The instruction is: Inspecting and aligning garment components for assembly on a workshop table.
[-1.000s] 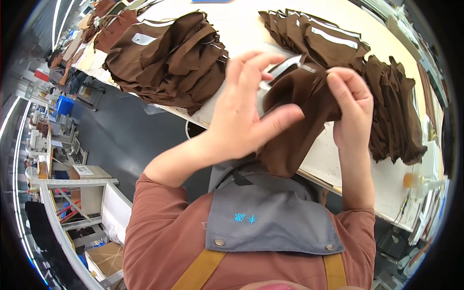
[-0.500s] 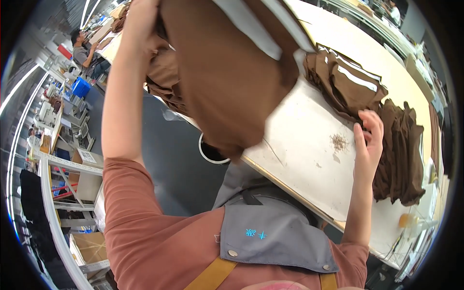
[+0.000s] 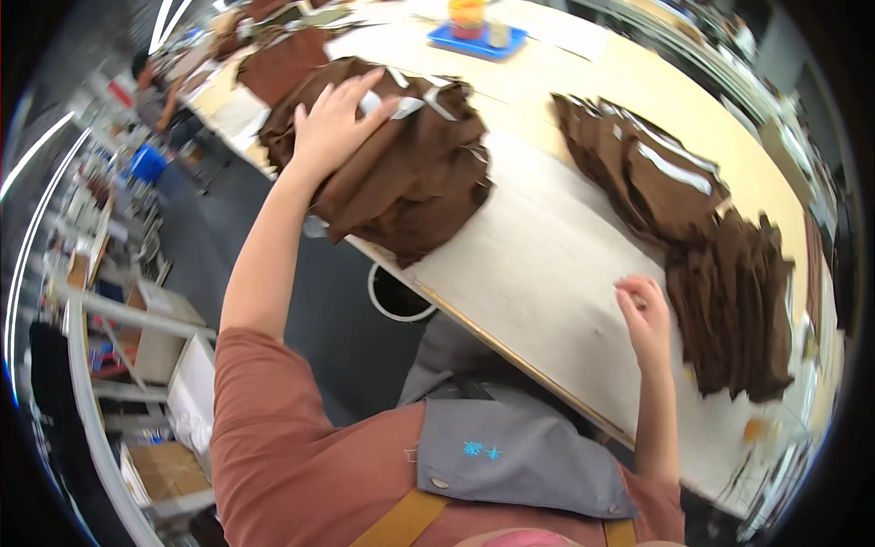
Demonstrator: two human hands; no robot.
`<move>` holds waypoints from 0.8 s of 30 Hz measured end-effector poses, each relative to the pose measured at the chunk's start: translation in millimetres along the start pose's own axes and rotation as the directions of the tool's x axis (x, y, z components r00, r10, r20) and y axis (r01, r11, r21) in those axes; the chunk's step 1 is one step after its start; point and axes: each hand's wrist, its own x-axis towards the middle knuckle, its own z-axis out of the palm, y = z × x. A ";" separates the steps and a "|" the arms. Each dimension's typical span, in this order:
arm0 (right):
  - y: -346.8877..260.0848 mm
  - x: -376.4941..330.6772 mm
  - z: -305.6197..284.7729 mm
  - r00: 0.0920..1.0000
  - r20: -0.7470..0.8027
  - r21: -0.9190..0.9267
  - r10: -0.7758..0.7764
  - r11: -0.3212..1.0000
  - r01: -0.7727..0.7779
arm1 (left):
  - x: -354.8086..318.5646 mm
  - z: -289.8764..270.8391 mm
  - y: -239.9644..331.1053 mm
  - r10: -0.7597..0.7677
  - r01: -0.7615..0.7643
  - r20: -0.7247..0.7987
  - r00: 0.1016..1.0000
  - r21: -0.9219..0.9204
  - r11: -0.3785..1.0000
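A thick pile of brown fabric pieces (image 3: 410,182), some with white strips, lies at the table's left end. My left hand (image 3: 337,128) rests on top of it with fingers spread, not gripping. Over the pale table surface my right hand (image 3: 645,319) has its fingers curled together, and nothing shows in them. Just right of that hand stands a row of folded brown pieces (image 3: 734,305), bunched on edge. Behind it, overlapping brown pieces with white strips (image 3: 638,169) lie fanned out.
A blue tray (image 3: 478,44) with small containers sits at the table's far side. Reddish-brown cloth (image 3: 283,68) lies beyond the left pile. Below the table edge is a white-rimmed bin (image 3: 401,314). A shelf rack (image 3: 137,314) stands at left; a person (image 3: 157,100) sits farther off.
The large brown piece raised by my left hand has come down on the left pile, and the hand lies on it. My right hand has moved left and nearer, away from the fanned pieces.
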 end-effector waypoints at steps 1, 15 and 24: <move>4.4 2.0 0.3 0.997 0.049 0.001 -0.052 0.999 0.052 | -9.8 21.9 -3.3 0.008 -0.019 0.104 0.995 0.112 0.993; 60.5 167.8 -107.5 0.760 -0.598 -0.463 -0.255 0.884 -0.067 | -92.6 -16.1 3.0 -0.397 -0.290 -0.598 0.697 -0.740 0.607; 91.1 243.6 -138.0 0.773 -0.611 -0.546 0.170 0.617 -0.567 | -205.7 59.0 139.6 0.337 -0.387 -0.212 0.917 -0.677 0.627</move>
